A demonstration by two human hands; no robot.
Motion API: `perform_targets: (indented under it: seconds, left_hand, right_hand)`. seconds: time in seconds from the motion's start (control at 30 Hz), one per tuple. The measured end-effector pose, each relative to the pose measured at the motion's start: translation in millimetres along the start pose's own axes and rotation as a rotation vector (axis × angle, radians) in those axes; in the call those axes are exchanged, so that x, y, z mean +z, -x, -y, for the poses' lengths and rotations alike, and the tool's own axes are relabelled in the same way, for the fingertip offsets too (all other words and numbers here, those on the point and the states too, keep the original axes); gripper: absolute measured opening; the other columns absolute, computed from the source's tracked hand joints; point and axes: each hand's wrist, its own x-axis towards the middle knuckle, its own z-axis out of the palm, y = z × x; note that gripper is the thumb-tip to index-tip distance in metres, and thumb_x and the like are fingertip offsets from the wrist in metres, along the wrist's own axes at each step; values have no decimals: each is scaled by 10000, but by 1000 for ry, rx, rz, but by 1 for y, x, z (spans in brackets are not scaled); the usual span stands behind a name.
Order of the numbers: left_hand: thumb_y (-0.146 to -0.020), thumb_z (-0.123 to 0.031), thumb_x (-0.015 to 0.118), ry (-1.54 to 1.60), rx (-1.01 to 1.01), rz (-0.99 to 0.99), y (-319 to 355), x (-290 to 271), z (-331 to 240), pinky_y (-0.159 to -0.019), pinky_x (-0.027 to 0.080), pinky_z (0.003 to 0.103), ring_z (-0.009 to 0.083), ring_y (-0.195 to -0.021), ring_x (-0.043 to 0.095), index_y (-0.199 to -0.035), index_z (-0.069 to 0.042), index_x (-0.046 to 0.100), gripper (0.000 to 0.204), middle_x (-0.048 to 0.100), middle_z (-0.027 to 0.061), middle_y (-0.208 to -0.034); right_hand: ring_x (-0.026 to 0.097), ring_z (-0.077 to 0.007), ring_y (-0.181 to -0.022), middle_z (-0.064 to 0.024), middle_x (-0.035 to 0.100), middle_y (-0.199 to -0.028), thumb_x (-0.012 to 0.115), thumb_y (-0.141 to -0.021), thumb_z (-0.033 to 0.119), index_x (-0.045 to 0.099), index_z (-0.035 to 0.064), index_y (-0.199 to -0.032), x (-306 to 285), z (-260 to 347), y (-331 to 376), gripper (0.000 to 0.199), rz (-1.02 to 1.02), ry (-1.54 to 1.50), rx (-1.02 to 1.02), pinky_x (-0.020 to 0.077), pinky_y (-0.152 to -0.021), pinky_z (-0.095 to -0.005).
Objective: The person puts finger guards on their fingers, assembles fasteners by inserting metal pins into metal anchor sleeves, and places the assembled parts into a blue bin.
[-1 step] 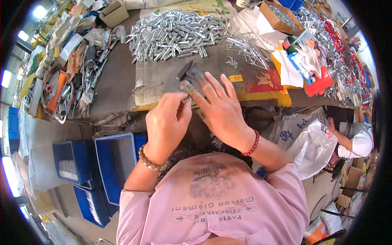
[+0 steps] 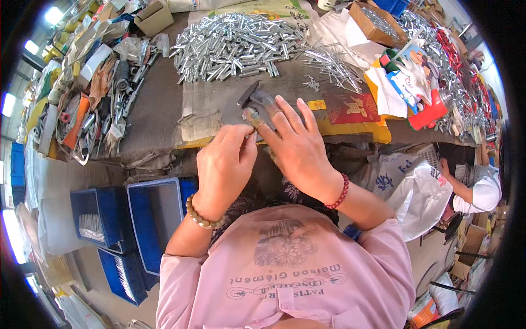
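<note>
Nothing shifted since earlier frame | left hand (image 2: 224,164) pinched shut on small metal piece (image 2: 253,118), steadying it | right hand (image 2: 298,148) fingers spread, bracing dark tool (image 2: 249,98) at surface (image 2: 159,104) near edge | metal tubes (image 2: 235,41) piled far edge

Grey worktable (image 2: 159,109) spreading above the fingers, cluttered to its far edge. Blue plastic crates (image 2: 153,219) stacked on the floor, down and left of the fingers. Bright ceiling lights (image 2: 53,15) glaring far up-left. Cardboard boxes (image 2: 474,241) off lower right.
</note>
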Motion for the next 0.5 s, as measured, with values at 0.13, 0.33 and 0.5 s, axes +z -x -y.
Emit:
perform_targets:
  seconds: [0.13,0.33,0.5]
  left_hand:
    - [-946,-37,699,-66,16,83,-1,-5,4,-662,534,407,373,-756,675,-1013,-27,694,68,696,171,-912]
    - [-889,-14,690,-158,64,162,0,-2,11,-654,522,450,396,-783,663,-951,-29,647,76,664,175,-860]
    - [-832,21,683,-182,104,85,0,-1,10,-619,514,442,389,-704,637,-889,-39,617,106,625,165,-804]
  right_hand:
    - [443,-346,-1454,-148,590,-1369,578,-947,180,616,147,-1423,0,-1,-1,479,23,76,-57,236,-1256,-576]
    - [426,-342,-1462,-147,585,-1376,582,-935,193,660,92,-1333,0,3,-1,419,82,149,-150,207,-1269,-594]
    - [438,-354,-1451,-150,588,-1359,599,-919,196,673,79,-1279,6,7,-1,386,39,98,-106,224,-1263,-589]
